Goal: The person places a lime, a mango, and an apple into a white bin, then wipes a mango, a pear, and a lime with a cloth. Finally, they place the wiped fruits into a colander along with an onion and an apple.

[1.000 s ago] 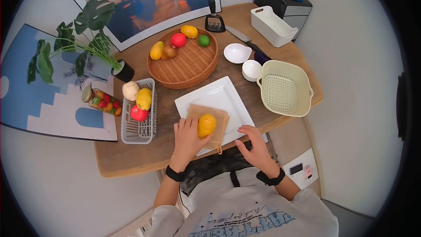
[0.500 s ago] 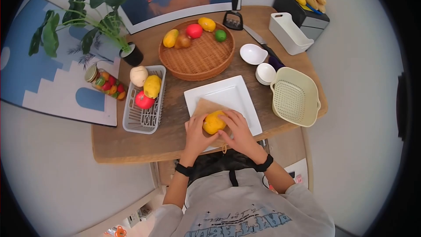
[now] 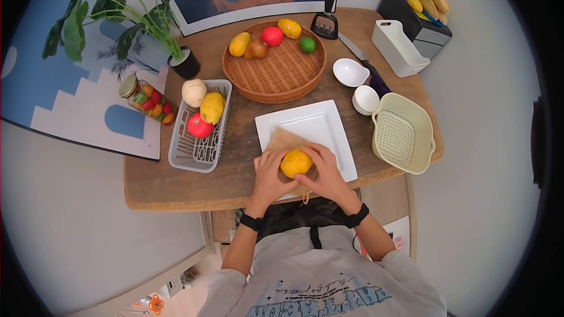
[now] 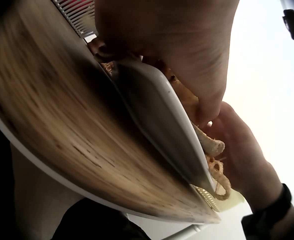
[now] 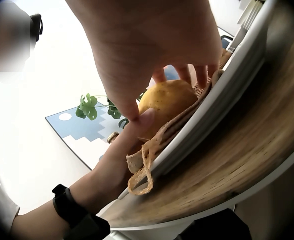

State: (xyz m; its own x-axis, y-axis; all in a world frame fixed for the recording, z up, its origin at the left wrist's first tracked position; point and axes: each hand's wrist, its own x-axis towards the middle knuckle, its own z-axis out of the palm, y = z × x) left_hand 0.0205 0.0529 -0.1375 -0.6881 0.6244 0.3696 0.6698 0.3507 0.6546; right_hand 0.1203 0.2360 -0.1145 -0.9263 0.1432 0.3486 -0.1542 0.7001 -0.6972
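Observation:
A plump yellow fruit [image 3: 296, 163] with faintly speckled skin sits on a folded tan cloth [image 3: 284, 139]. The cloth lies on a square white plate [image 3: 338, 135], its hanging loop [image 5: 143, 175] over the near rim. From the left, my left hand [image 3: 272, 176] curls its fingers around the fruit. My right hand [image 3: 326, 175] grips the opposite side, fingers over the far end. Both thumbs meet at the near side of the fruit. In the right wrist view the fruit's underside is hidden by the cloth and the left thumb.
Left of the plate is a grey basket [image 3: 175, 154] of produce. Behind stands a round wicker tray [image 3: 282, 76] with several fruits. On the right are a pale green colander [image 3: 405, 132], white bowls [image 3: 351, 73], a knife [image 3: 352, 47] and a white bin [image 3: 399, 53].
My right hand came in from the right and joined the left on the fruit. The fruit turned from upright to more sideways. The head view shifted, then the grip stayed much the same.

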